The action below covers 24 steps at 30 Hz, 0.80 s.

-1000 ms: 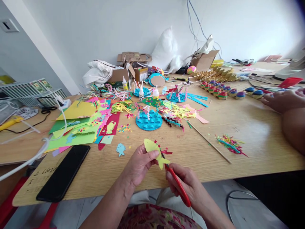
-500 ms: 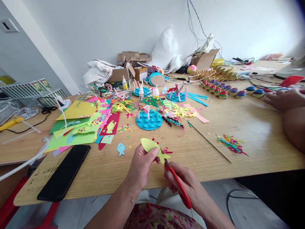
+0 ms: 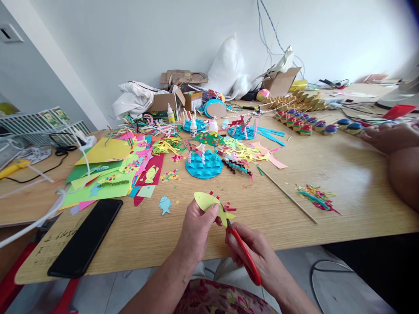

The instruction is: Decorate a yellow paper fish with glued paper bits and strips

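Observation:
A yellow paper fish is pinched between the thumb and fingers of my left hand, just above the table's near edge. My right hand is wrapped round red-handled scissors. Their blades lie at the fish's tail end, and part of them is hidden by the paper. Small red paper snippets lie on the table just beyond the fish. To the left rests a light blue paper fish. Behind it stands a round blue wavy base with pink twisted posts.
A black phone and stacked coloured paper lie at left. A thin wooden stick and a pile of coloured scraps are at right. Glue bottles stand farther back. Another person's arm rests at the right edge.
My hands, the yellow fish and the scissors hold nearly the same position. The view has shifted very slightly; nothing was taken up or let go.

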Available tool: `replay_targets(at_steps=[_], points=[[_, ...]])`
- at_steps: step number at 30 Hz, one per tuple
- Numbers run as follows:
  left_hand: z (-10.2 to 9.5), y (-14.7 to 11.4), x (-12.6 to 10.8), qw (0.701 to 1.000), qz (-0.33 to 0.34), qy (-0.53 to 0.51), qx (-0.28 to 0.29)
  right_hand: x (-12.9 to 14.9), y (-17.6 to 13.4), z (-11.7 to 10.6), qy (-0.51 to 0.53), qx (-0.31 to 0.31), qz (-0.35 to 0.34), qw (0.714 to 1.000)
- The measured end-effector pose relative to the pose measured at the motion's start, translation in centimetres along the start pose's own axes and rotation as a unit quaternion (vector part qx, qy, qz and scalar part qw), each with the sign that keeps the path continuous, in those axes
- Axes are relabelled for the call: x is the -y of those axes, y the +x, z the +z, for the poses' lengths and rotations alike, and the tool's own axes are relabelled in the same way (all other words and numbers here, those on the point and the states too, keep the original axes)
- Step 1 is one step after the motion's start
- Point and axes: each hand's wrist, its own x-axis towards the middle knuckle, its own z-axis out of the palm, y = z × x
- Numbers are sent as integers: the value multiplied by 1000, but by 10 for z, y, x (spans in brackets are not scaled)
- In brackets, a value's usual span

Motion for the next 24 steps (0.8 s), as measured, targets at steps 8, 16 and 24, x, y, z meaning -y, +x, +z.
replay_targets(at_steps=[8,16,24], points=[[-1,0,1,1000,-1,-5,2,-1,2,1,22,-2,1,1000],[-4,0,1,1000,-3,2,9,-1,0,0,5,-5,1,1000],[-7,0,-1,1000,-3,2,14,0,1,0,-23,1,-2,1000]])
